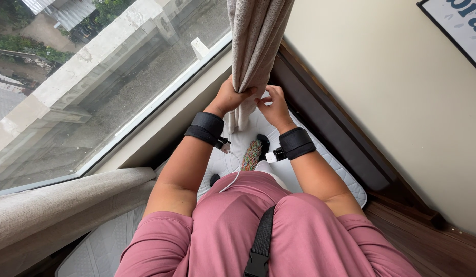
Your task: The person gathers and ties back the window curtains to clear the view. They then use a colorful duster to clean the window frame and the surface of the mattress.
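The big window (94,87) fills the left side: smooth glass in a pale frame, looking down on a street. Right of it is a flat cream wall (381,92) with a dark wooden strip along its base. Below lies a white quilted mat (345,179) on the brown plank floor (428,246).

The curtain (256,46) hangs between window and wall, a coarse-woven beige cloth gathered into thick vertical folds. The left hand (228,97) is clenched round the bunch near its lower end; the right hand (274,105) pinches its edge, fingers (263,97) curled on the cloth.

Hard pulling could strain the curtain's hanging above, out of view. The folds are bulky, so some could slip from the grasp and fan out. A thin white cable (232,177) dangles from the left black wrist strap (206,128) and could snag.
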